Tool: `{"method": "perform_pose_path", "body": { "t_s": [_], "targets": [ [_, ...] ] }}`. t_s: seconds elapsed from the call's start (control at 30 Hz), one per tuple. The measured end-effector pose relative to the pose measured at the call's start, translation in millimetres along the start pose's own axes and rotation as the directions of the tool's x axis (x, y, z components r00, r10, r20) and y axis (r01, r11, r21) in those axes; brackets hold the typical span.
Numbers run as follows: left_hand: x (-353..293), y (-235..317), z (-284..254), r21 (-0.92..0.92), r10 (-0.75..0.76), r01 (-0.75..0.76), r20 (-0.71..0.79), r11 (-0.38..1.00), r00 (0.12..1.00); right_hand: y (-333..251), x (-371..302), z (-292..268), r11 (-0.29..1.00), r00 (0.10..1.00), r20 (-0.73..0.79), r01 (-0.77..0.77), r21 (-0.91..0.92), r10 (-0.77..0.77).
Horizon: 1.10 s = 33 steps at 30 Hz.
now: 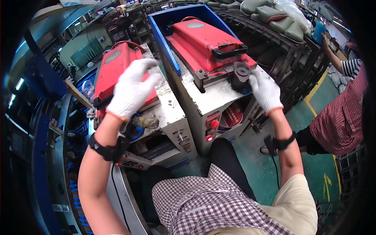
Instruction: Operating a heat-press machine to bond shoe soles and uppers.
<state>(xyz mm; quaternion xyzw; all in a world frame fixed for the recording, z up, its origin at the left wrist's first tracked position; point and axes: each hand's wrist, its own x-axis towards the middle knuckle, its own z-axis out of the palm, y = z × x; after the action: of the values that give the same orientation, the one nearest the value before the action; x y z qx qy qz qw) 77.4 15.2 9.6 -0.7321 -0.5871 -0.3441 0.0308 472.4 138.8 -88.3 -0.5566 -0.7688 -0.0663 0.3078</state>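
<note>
My left hand [135, 88], in a white knit glove, hovers over the left machine's red cover [117, 64]. Its thumb and fingers are apart, with nothing between them. At the right machine's front corner, my gloved right hand [267, 92] has its fingers bent against the side of a dark grey piece [241, 71] with a round, ringed top. Below that piece is a black cup-like body [239, 84]; whether the two are joined I cannot tell. The right machine's red cover [205, 39] lies lowered, its black handle [230, 51] just behind the dark piece.
A blue guard [166, 51] surrounds the right machine. Red switches [214, 124] sit on its front, one lit. Crumpled yellowish material [147, 121] rests on the left machine. A rack with green-grey shoe forms [268, 13] stands behind. At right, a person in a red checked apron [338, 121] stands.
</note>
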Motion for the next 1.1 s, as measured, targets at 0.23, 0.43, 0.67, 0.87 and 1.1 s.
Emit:
{"method": "perform_pose_path", "body": {
  "t_s": [0.23,0.43,0.67,0.87,1.1],
  "targets": [
    [63,34,90,0.081,0.373,-0.393,0.184,0.916,0.909,-34,-26,-41,0.939,0.962,0.246,0.024,0.342,-0.114],
    [112,46,108,0.286,0.441,-0.422,-0.003,0.861,0.898,-13,72,-14,0.951,0.959,0.201,0.138,0.276,-0.197],
    [183,70,71,0.448,0.408,-0.198,-0.440,0.872,0.800,-33,197,83,0.985,0.832,0.529,0.159,0.062,-0.167],
    [228,60,54,0.328,0.427,-0.290,-0.510,0.899,0.747,-44,230,107,0.994,0.776,0.623,0.104,0.030,-0.100],
    [213,43,46,0.281,0.395,-0.290,-0.473,0.915,0.788,-41,182,13,0.268,0.539,0.798,-0.754,0.600,-0.270]
  ]
}}
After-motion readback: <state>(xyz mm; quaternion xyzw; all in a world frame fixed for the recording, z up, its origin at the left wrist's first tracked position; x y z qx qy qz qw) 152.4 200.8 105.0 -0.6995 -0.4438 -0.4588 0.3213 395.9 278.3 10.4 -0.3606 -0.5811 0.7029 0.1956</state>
